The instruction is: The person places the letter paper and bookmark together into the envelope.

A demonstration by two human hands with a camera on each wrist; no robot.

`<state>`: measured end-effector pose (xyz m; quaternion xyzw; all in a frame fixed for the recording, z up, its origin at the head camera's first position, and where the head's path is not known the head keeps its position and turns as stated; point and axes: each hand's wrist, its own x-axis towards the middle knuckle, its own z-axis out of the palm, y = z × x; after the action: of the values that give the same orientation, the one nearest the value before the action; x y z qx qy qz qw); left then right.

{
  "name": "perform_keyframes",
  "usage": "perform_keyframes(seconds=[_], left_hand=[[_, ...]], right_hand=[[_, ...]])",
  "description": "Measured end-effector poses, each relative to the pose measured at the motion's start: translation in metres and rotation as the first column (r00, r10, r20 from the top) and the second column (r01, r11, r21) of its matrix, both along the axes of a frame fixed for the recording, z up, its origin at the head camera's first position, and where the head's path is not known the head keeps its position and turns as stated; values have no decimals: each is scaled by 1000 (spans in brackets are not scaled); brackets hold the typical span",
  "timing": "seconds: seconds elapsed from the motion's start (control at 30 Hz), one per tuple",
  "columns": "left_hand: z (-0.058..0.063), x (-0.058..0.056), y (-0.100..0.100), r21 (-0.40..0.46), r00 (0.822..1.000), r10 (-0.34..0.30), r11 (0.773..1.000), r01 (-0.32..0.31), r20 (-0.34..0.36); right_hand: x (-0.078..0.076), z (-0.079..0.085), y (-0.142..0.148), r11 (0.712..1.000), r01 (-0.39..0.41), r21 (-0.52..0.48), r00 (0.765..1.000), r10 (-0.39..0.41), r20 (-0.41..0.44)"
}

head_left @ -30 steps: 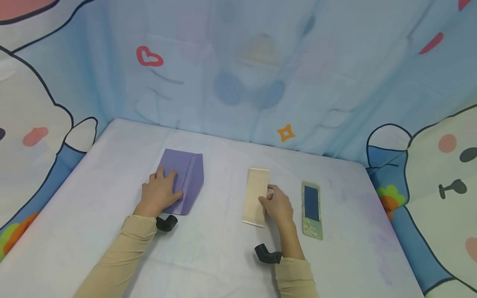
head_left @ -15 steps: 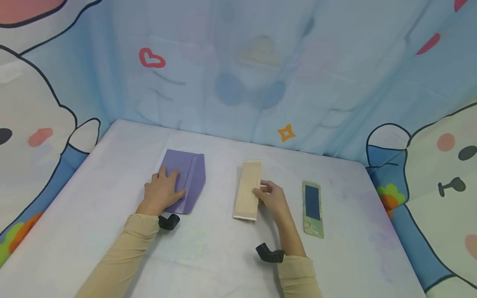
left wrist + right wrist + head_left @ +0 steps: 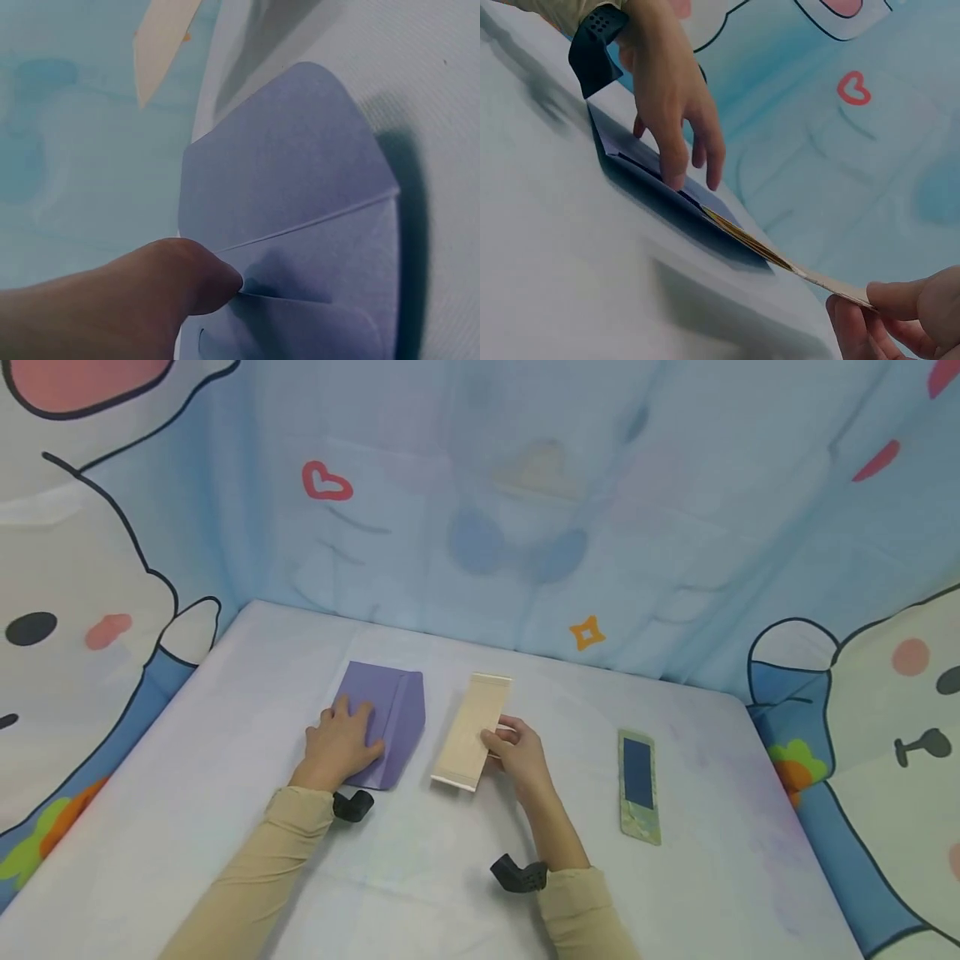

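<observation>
In the head view, a purple envelope (image 3: pixel 406 727) lies on the left of the white table with its flap folded out to the right. My left hand (image 3: pixel 333 747) rests on it with spread fingers; the left wrist view has the thumb (image 3: pixel 202 274) on the envelope's slit edge. My right hand (image 3: pixel 519 760) pinches the right edge of a long, pale wood-coloured strip (image 3: pixel 471 731), thumb on top and fingers beneath. Tilted above the table, the strip stands just right of the flap, apart from it. Its thin layered edge (image 3: pixel 832 283) shows in the right wrist view.
A green card (image 3: pixel 639 820) with a dark blue panel lies flat on the right of the table. A blue cartoon-print cloth (image 3: pixel 420 527) hangs behind the table and along its sides. Black wrist-worn devices (image 3: pixel 519 875) sit at both cuffs.
My right hand has lifted the pale strip and carried it left toward the envelope, tilting it. The left hand stays on the envelope. The head view has shifted slightly.
</observation>
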<state>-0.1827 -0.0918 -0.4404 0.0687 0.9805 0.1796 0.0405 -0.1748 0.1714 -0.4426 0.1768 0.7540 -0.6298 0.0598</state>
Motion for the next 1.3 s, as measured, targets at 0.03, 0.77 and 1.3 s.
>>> perform_keyframes(seconds=[0.03, 0.77, 1.3], left_hand=[[0, 0, 0, -2, 1000, -2, 1000, 2, -1], [-1, 1, 3, -22, 1000, 2, 1000, -1, 6], [-3, 2, 3, -28, 1000, -9, 1000, 8, -7]], right_hand=[[0, 0, -2, 1000, 3, -12, 1000, -3, -7], [5, -18, -38, 993, -87, -82, 996, 85, -23], [10, -25, -43, 985, -164, -60, 986, 164, -10]])
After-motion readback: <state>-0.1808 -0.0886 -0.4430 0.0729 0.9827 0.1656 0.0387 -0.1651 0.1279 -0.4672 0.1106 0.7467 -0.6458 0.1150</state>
